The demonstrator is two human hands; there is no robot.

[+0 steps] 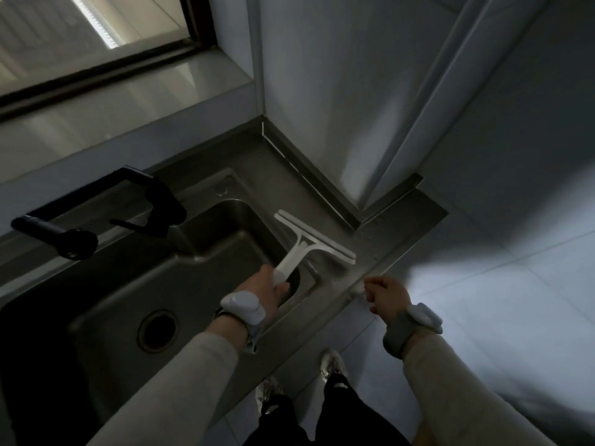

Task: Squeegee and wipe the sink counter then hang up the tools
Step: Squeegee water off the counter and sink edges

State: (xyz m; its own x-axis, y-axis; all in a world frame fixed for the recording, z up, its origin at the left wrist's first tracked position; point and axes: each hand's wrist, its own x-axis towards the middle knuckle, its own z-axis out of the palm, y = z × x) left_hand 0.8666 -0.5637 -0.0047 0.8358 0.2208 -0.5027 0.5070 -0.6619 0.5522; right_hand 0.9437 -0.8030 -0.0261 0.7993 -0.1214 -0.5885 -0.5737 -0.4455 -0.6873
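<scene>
Squeegee (314, 244) in play: our left hand (267, 292) is wrapped round its white handle, blade lying on the narrow steel counter (396, 239) at the sink's (128, 304) right rim. We'd say keep the blade flat and angled, press evenly, and draw the water toward the basin. Our right hand (384, 296) hangs loosely curled by the counter's front edge, holding nothing we can see. Dim room: black faucet (96, 217) to the left, window (80, 37) behind, pale tiled floor (499, 300) below.
</scene>
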